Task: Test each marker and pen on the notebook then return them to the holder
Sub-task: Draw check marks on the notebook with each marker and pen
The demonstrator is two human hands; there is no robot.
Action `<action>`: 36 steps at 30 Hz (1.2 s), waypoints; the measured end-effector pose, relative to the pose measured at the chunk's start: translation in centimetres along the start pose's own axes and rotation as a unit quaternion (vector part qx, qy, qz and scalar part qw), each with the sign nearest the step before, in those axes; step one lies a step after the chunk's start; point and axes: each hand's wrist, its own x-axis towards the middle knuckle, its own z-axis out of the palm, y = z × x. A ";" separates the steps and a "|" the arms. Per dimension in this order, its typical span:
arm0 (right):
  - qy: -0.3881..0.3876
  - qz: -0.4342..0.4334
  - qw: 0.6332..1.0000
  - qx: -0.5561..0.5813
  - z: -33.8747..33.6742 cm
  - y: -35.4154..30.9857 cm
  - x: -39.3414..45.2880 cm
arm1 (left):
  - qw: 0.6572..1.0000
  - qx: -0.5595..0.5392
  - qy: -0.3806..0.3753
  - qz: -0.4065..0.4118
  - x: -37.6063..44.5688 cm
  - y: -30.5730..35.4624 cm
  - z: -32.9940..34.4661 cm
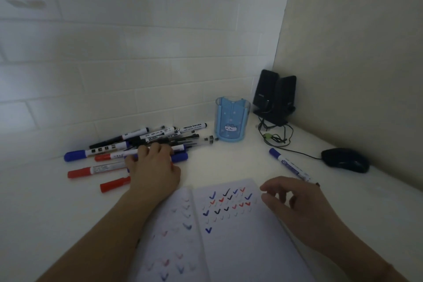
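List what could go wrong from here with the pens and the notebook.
1. The left hand reaches into a loose pile of markers; pulling one out may roll others across the desk.
2. The blue marker lies apart by the right hand and could be forgotten or counted twice.
3. The holder looks empty, so tested and untested pens seem to share the pile; some may get skipped.

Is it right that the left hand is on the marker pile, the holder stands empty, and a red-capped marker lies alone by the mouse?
Not quite. In the head view the lone marker beside the mouse has a blue cap, not red. The rest stands.
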 end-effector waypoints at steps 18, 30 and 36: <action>0.018 -0.027 0.999 0.018 0.0 -0.6 -0.2 | 0.867 -0.429 0.185 0.172 -2.5 3.4 -3.7; 0.003 0.038 0.925 0.379 -0.4 -2.3 -0.6 | 0.882 -0.305 -0.135 0.332 -5.9 5.9 -4.6; 0.007 0.036 0.895 0.445 0.5 -3.7 -1.4 | 0.865 -0.227 -0.045 0.445 -6.2 6.5 -4.9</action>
